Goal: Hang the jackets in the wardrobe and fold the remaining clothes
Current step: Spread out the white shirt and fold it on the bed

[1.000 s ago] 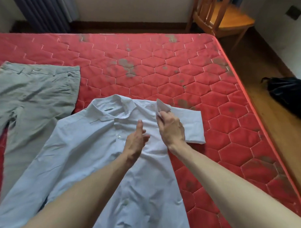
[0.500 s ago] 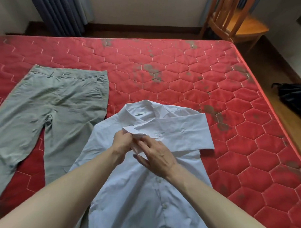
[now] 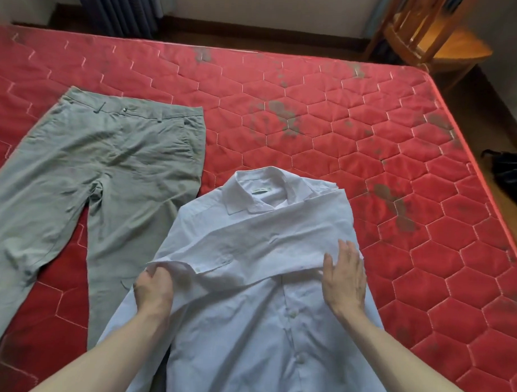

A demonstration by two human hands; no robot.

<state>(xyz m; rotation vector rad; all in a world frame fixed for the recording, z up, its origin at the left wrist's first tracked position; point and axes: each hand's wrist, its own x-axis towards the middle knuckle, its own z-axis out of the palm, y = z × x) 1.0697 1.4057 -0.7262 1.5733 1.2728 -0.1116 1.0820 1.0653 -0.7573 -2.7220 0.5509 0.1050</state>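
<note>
Shirt fabric is bunched in your left hand (image 3: 153, 289), which grips the cuff end of a sleeve (image 3: 249, 248) folded across the chest of the white shirt (image 3: 246, 336). That hand sits at the shirt's left edge, fingers curled into the cloth, the cuff lifted slightly off the body of the garment. Your right hand (image 3: 343, 279) lies flat with straight, relaxed fingers, pressing on the folded sleeve near the shirt's right edge, just beside the button placket. The shirt lies face up, collar (image 3: 260, 193) pointing away from you, its lower part running toward you between your forearms.

Left of the shirt, a pair of grey-green trousers (image 3: 105, 184) is spread flat, waistband away from you; one leg touches or slightly slips under the shirt's left side. Both garments rest on a red quilted mattress (image 3: 370, 158) stitched in hexagons and marked with dark stains. Beyond its far right corner stands a wooden chair (image 3: 432, 40) on a wooden floor. A dark bag (image 3: 513, 175) lies on the floor to the right. Blue-grey curtains (image 3: 120, 9) hang by the far wall.
</note>
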